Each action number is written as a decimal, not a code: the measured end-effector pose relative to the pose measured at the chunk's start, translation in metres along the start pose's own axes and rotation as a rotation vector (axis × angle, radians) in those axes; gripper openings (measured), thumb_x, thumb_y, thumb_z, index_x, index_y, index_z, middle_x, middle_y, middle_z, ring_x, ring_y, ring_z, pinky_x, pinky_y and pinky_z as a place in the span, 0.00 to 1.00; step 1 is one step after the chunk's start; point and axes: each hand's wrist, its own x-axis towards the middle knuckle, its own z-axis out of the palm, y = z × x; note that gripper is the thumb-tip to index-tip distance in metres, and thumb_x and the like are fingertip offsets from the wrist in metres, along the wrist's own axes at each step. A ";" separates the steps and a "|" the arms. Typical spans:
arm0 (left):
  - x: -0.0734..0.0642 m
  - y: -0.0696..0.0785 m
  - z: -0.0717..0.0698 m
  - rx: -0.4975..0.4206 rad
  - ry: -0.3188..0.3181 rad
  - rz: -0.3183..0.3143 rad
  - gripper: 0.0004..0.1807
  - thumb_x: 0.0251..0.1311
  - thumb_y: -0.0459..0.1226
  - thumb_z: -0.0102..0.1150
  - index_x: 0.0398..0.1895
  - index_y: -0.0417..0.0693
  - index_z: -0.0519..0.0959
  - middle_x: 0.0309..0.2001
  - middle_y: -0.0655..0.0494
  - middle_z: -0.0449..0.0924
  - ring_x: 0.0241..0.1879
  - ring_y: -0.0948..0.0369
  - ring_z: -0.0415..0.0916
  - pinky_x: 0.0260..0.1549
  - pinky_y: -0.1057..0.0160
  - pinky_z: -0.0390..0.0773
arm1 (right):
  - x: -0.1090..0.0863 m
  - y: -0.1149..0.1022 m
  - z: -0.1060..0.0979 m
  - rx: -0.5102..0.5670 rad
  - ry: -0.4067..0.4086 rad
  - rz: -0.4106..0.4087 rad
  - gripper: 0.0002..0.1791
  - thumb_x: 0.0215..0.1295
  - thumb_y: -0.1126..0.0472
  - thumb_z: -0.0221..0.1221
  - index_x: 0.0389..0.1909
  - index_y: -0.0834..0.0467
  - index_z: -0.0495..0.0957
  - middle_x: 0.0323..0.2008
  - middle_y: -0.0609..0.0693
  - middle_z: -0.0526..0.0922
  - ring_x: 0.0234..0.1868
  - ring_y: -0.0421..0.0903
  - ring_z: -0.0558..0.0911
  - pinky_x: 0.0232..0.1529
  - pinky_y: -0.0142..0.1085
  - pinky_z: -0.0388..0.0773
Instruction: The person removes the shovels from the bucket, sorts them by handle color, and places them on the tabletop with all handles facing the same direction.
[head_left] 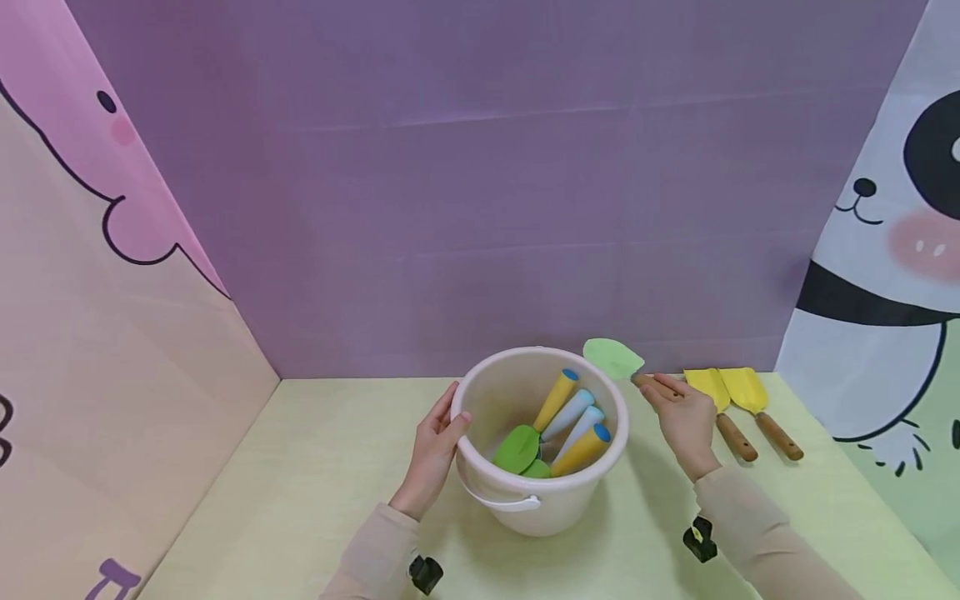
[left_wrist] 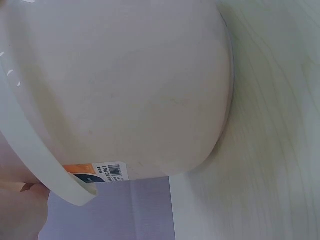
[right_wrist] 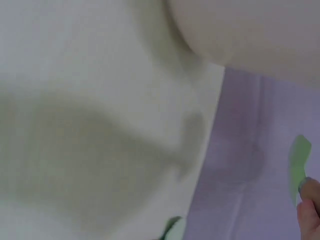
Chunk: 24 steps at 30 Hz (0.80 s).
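Observation:
A pale pink bucket (head_left: 540, 508) stands on the table, its white handle (head_left: 502, 502) hanging down in front. My left hand (head_left: 435, 446) grips its left rim, with the thumb over the edge. Inside lie small garden trowels: yellow handles (head_left: 558, 400) with blue ends, light blue handles (head_left: 567, 415), and green leaf-shaped blades (head_left: 517, 450). To the right of the bucket, my right hand (head_left: 684, 417) holds a trowel with a light green blade (head_left: 613, 358) and wooden handle, raised above the table. Its blade points left, near the bucket's right rim; the fingers cover most of the handle.
Two yellow shovels (head_left: 742, 389) with wooden handles lie right of my right hand. A purple backdrop (head_left: 450, 208) rises behind the table (head_left: 337, 483). Printed panels flank both sides, one with a panda (head_left: 885, 250). A green-edged piece (right_wrist: 175, 229) shows low in the right wrist view.

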 end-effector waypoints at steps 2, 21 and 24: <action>0.000 0.000 0.000 -0.001 0.003 0.002 0.32 0.63 0.35 0.48 0.70 0.45 0.52 0.68 0.43 0.56 0.65 0.51 0.58 0.60 0.52 0.64 | 0.000 0.007 0.004 0.025 0.025 0.014 0.26 0.59 0.52 0.60 0.55 0.61 0.74 0.49 0.56 0.79 0.37 0.22 0.77 0.37 0.14 0.72; -0.002 0.001 0.001 0.006 0.008 -0.002 0.32 0.63 0.35 0.48 0.70 0.45 0.52 0.68 0.44 0.55 0.65 0.51 0.57 0.60 0.54 0.64 | -0.008 0.053 0.022 -0.085 0.114 0.076 0.21 0.60 0.56 0.59 0.49 0.66 0.78 0.49 0.63 0.79 0.57 0.56 0.73 0.48 0.35 0.71; -0.001 0.001 0.001 0.002 0.003 -0.001 0.32 0.63 0.35 0.48 0.70 0.45 0.52 0.68 0.44 0.55 0.65 0.51 0.57 0.60 0.54 0.64 | -0.009 0.058 0.024 -0.076 0.141 0.064 0.19 0.57 0.59 0.61 0.46 0.67 0.79 0.48 0.65 0.79 0.49 0.50 0.80 0.35 0.17 0.68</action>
